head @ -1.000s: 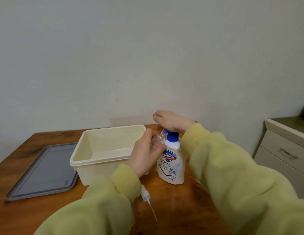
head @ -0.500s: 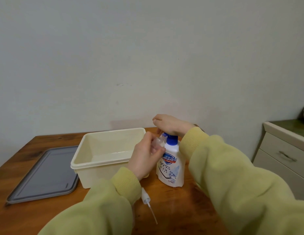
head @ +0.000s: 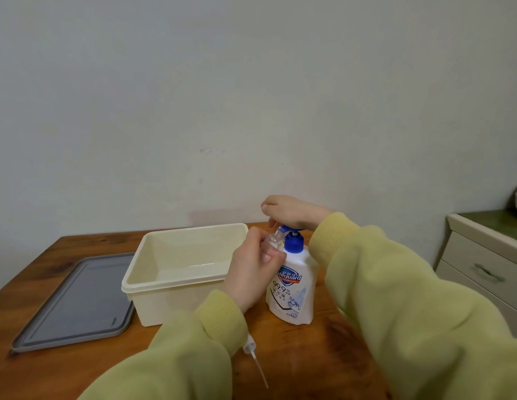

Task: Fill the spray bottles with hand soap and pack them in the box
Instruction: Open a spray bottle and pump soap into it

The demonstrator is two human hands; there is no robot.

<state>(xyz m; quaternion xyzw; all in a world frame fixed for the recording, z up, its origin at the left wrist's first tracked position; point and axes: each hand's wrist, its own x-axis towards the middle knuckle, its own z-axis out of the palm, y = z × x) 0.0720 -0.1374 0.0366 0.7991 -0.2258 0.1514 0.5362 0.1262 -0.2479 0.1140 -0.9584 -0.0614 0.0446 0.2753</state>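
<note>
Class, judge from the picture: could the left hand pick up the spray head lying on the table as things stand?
Probably not yet: the left hand grips the small clear bottle. The spray head lies unobstructed beside that sleeve.

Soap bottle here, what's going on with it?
A person is filling a small clear spray bottle from it. The left hand grips the spray bottle at the spout of the soap pump bottle; the right hand presses the pump head. The sprayer top lies on the table. The cream box stands open, grey lid beside it.
</note>
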